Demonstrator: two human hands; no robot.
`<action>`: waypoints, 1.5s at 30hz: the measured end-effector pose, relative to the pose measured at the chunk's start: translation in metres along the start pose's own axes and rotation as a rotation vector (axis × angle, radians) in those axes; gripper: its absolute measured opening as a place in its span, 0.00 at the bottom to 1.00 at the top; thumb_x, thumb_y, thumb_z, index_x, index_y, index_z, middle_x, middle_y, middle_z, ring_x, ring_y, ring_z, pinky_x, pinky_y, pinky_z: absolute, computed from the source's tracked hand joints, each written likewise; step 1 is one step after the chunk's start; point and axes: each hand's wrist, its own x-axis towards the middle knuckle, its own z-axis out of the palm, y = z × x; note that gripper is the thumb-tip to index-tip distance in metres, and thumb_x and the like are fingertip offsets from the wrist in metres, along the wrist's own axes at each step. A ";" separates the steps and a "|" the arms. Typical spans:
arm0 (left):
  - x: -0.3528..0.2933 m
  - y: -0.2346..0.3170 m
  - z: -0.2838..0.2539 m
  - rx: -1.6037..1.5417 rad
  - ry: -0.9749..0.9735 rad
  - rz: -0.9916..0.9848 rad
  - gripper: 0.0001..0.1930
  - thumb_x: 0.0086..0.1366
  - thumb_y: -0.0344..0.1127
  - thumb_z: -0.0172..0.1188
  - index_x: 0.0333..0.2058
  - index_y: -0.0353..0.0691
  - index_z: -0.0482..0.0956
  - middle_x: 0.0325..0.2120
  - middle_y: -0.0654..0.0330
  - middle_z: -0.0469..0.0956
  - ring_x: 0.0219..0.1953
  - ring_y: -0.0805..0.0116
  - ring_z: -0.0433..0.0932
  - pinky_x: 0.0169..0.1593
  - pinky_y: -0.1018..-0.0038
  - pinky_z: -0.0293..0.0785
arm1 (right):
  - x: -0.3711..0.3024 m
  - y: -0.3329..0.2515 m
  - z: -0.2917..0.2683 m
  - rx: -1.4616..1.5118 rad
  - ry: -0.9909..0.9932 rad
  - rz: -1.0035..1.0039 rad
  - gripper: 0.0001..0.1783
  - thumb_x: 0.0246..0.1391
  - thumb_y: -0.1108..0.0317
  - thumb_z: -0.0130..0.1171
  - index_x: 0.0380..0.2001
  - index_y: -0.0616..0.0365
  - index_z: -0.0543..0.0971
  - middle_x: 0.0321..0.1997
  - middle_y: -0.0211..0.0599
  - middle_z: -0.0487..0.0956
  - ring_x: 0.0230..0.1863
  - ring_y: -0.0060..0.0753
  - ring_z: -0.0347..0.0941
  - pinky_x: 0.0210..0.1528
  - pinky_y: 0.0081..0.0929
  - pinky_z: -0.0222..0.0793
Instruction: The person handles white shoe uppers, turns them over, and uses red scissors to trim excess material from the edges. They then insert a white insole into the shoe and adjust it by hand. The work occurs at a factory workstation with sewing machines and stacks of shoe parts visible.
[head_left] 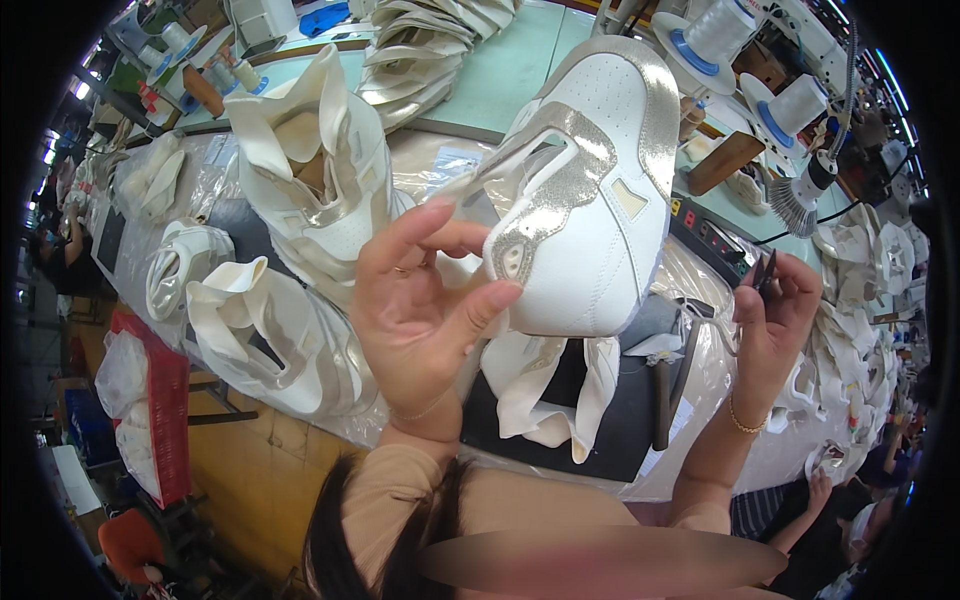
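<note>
My left hand (415,310) pinches the edge of a white shoe upper (590,270) between thumb and fingers. The upper has shiny gold trim and is held up in front of me, over the table. In my right hand (770,335), raised to the right of the upper and apart from it, is a small dark pair of thread snips (764,272); the fingers cover most of it. Below the held upper, another white upper (560,405) lies on a black board (620,440).
White uppers (270,335) are piled at the left, with a stack (415,60) at the back. Thread cones (715,45), a lamp (800,195) and a power strip (705,235) stand at the right. A dark-handled tool (661,405) lies on the board. A red crate (165,420) is at lower left. Other people sit nearby.
</note>
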 end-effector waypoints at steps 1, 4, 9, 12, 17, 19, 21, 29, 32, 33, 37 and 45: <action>0.001 0.000 -0.001 0.001 -0.010 0.008 0.35 0.47 0.19 0.71 0.55 0.35 0.67 0.37 0.54 0.78 0.41 0.68 0.72 0.51 0.72 0.66 | 0.012 -0.016 0.014 -0.017 -0.065 -0.134 0.26 0.44 0.73 0.72 0.48 0.58 0.73 0.38 0.32 0.72 0.31 0.20 0.66 0.30 0.17 0.65; 0.003 0.001 -0.003 -0.004 -0.041 0.030 0.34 0.47 0.19 0.71 0.54 0.37 0.68 0.36 0.53 0.78 0.40 0.68 0.73 0.50 0.72 0.67 | 0.034 -0.058 0.046 -0.206 -0.300 -0.344 0.20 0.34 0.73 0.74 0.36 0.58 0.82 0.34 0.37 0.77 0.33 0.30 0.74 0.30 0.23 0.70; 0.000 0.008 0.000 -0.149 0.001 -0.134 0.34 0.47 0.18 0.70 0.53 0.40 0.67 0.35 0.49 0.79 0.39 0.66 0.76 0.46 0.72 0.70 | 0.062 -0.070 0.082 -0.202 -0.584 -0.520 0.21 0.33 0.75 0.73 0.37 0.57 0.83 0.33 0.35 0.78 0.32 0.31 0.75 0.31 0.23 0.71; 0.002 0.008 0.000 -0.192 0.012 -0.160 0.35 0.47 0.17 0.69 0.53 0.41 0.65 0.34 0.48 0.79 0.38 0.65 0.77 0.43 0.73 0.72 | 0.068 -0.069 0.087 -0.195 -0.631 -0.522 0.20 0.33 0.75 0.72 0.37 0.56 0.83 0.32 0.34 0.77 0.31 0.31 0.75 0.31 0.24 0.71; 0.005 0.005 -0.001 -0.217 -0.004 -0.164 0.36 0.47 0.16 0.70 0.53 0.42 0.63 0.33 0.48 0.79 0.38 0.66 0.77 0.44 0.73 0.72 | 0.075 -0.070 0.084 -0.236 -0.714 -0.511 0.20 0.32 0.74 0.72 0.36 0.56 0.83 0.32 0.33 0.77 0.31 0.32 0.74 0.31 0.26 0.70; 0.004 0.005 -0.001 -0.228 -0.004 -0.184 0.36 0.46 0.17 0.70 0.53 0.42 0.62 0.33 0.48 0.79 0.37 0.66 0.77 0.44 0.73 0.71 | 0.077 -0.070 0.083 -0.247 -0.738 -0.521 0.21 0.31 0.74 0.72 0.36 0.56 0.83 0.32 0.32 0.77 0.32 0.32 0.74 0.32 0.27 0.70; 0.003 0.005 0.000 -0.238 -0.007 -0.200 0.37 0.46 0.17 0.70 0.53 0.42 0.62 0.33 0.48 0.79 0.37 0.66 0.76 0.45 0.73 0.71 | 0.079 -0.071 0.083 -0.250 -0.762 -0.528 0.21 0.31 0.74 0.72 0.36 0.56 0.83 0.32 0.31 0.77 0.32 0.32 0.73 0.32 0.27 0.69; 0.002 0.004 0.001 -0.248 -0.019 -0.221 0.37 0.45 0.17 0.70 0.53 0.43 0.62 0.33 0.48 0.79 0.37 0.67 0.76 0.46 0.73 0.70 | 0.082 -0.073 0.082 -0.263 -0.777 -0.537 0.20 0.31 0.76 0.71 0.36 0.55 0.84 0.31 0.31 0.77 0.31 0.32 0.73 0.30 0.26 0.69; 0.003 0.004 0.001 -0.242 -0.030 -0.230 0.36 0.46 0.17 0.70 0.52 0.43 0.62 0.33 0.48 0.79 0.38 0.67 0.76 0.46 0.72 0.69 | 0.084 -0.072 0.082 -0.284 -0.786 -0.563 0.20 0.31 0.77 0.71 0.35 0.55 0.84 0.30 0.31 0.78 0.31 0.31 0.73 0.30 0.26 0.69; 0.004 0.004 0.001 -0.241 -0.033 -0.231 0.36 0.46 0.17 0.70 0.52 0.43 0.62 0.33 0.48 0.79 0.38 0.67 0.76 0.46 0.72 0.69 | 0.085 -0.072 0.082 -0.290 -0.789 -0.574 0.20 0.31 0.77 0.71 0.35 0.55 0.84 0.30 0.31 0.78 0.31 0.31 0.73 0.30 0.26 0.69; 0.004 0.004 0.002 -0.246 -0.024 -0.229 0.36 0.46 0.17 0.70 0.52 0.43 0.61 0.33 0.48 0.79 0.38 0.67 0.76 0.47 0.73 0.69 | 0.084 -0.072 0.082 -0.289 -0.788 -0.560 0.20 0.31 0.77 0.71 0.35 0.55 0.84 0.30 0.30 0.78 0.31 0.31 0.73 0.29 0.26 0.68; 0.006 0.004 0.001 -0.279 -0.041 -0.246 0.36 0.47 0.16 0.69 0.52 0.43 0.60 0.34 0.48 0.79 0.38 0.66 0.76 0.47 0.72 0.69 | 0.084 -0.070 0.081 -0.278 -0.770 -0.571 0.19 0.32 0.76 0.71 0.34 0.55 0.84 0.30 0.30 0.77 0.30 0.31 0.73 0.30 0.26 0.68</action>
